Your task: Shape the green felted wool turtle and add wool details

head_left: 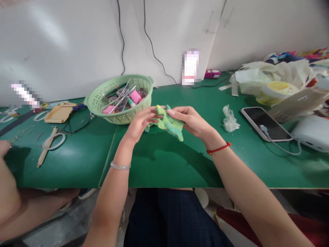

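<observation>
A soft-looking green, yellow and teal piece (171, 125) is held up over the green table (164, 164), near the middle of the view. My right hand (191, 120) pinches its upper right side, thumb on top. From the left, my left hand (142, 121) has its fingers curled against the piece's left part; some fingertips are hidden behind it. One lobe points down to the right, and another stands up between the hands. What the piece is exactly, I cannot make out.
Behind my left hand is a green basket (120, 118) of metal rods and pink blocks. To the right lie crumpled plastic (230, 120), a phone (267, 123) with a cable and a white box (312, 133). Another person's arm (7, 192) is at the left, near a wooden stick (47, 147).
</observation>
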Motion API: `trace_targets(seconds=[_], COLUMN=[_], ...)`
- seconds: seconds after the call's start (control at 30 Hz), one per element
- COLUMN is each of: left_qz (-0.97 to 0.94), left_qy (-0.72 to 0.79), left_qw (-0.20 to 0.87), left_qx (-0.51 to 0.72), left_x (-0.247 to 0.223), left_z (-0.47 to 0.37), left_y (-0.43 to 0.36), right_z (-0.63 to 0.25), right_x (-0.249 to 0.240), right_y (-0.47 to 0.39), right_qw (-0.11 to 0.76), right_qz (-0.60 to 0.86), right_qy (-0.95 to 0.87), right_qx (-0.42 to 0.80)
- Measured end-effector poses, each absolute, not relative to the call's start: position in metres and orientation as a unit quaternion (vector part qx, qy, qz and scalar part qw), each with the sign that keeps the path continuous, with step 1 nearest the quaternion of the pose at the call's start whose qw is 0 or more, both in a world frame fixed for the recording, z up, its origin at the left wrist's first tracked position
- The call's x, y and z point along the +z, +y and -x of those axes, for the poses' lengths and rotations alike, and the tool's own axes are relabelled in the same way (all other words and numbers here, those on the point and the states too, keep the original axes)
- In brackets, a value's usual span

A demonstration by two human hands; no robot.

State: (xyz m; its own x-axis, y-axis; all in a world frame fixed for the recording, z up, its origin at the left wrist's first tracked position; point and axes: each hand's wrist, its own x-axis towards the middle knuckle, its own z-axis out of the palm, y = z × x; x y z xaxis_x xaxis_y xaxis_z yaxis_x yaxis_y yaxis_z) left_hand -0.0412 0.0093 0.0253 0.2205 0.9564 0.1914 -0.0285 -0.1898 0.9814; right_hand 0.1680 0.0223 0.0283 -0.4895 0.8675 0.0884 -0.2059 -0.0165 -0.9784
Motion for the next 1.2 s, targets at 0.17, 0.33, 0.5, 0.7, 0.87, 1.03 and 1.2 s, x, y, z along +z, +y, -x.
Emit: trace_targets(seconds=[0.17, 0.33, 0.5, 0.7, 0.87, 1.03, 1.2], left_qz=[-0.676, -0.698, -0.652, -0.623, -0.551, -0.538, -0.579], left_qy=[0.337, 0.315, 0.298, 0.290, 0.325, 0.338, 0.309], left_qw=[0.504, 0.478, 0.482, 0.398, 0.375, 0.354, 0.347], left_qx=[0.419, 0.430, 0.503, 0.608, 0.671, 0.687, 0.671], left_x=[0.029, 0.025, 0.008, 0.011, 0.017, 0.018, 0.023], left_z=[0.040, 0.024, 0.014, 0.018, 0.018, 0.019, 0.023], left_y=[0.001, -0.003, 0.005, 0.010, 0.009, 0.010, 0.008], right_z=[-0.172, -0.172, -0.170, -0.172, -0.176, -0.176, -0.168], right_x=[0.035, 0.031, 0.027, 0.028, 0.029, 0.028, 0.024], right_y=[0.021, 0.025, 0.026, 0.023, 0.026, 0.024, 0.021], right_qw=[0.413, 0.399, 0.397, 0.369, 0.392, 0.440, 0.487], right_qz=[0.264, 0.276, 0.307, 0.323, 0.278, 0.294, 0.295], right_qy=[-0.513, -0.495, -0.501, -0.544, -0.592, -0.723, -0.716], right_qx=[0.705, 0.721, 0.705, 0.681, 0.647, 0.445, 0.403])
